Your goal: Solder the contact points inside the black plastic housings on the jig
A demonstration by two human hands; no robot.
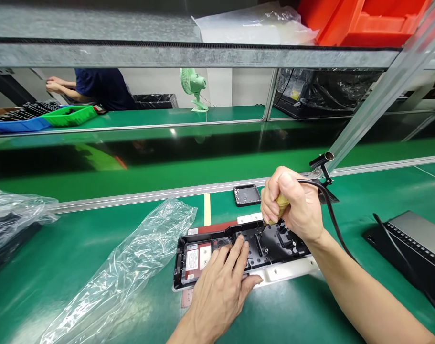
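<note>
A long black plastic housing [274,255] lies open side up on the bench, with ribs and posts inside. My left hand [222,282] rests on it, fingers stretched flat over its middle and thumb along the near edge. Closed in a fist, my right hand [294,203] grips a corded tool with a yellow handle [282,206]. The tool points down into the housing's right half; its tip is hard to make out. Under the housing are a white fixture [289,271] and a reddish-brown plate [217,226]. A small black tray [246,201] with tiny bright parts sits just behind.
Crumpled clear plastic film [145,243] lies to the left. A black tube holder [322,160] stands behind my right hand, and a grey-and-black panel [418,243] lies right. An overhead shelf [167,57] crosses above. Beyond the belt, a person [99,88] works near a green fan [193,86].
</note>
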